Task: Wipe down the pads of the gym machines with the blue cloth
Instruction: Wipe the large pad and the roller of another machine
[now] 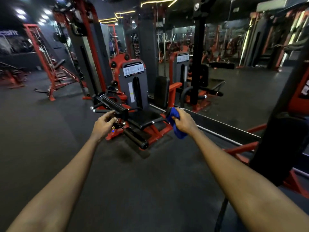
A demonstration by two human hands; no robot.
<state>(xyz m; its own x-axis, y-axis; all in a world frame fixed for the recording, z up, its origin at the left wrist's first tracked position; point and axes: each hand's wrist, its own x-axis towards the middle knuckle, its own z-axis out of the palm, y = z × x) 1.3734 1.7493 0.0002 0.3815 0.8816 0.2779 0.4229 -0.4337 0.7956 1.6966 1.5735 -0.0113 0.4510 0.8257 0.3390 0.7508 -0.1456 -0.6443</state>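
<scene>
Within right hand (pixel 183 121), half-hidden blue cloth (pixel 178 132)

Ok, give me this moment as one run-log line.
scene: red-and-black leg machine ahead | right hand: grips bunched blue cloth | left hand: open, empty, held out toward machine | black seat pad: not yet touched

left hand (pixel 104 124) and right hand (pixel 183 122) bare; both forearms bare to the frame edge.
</scene>
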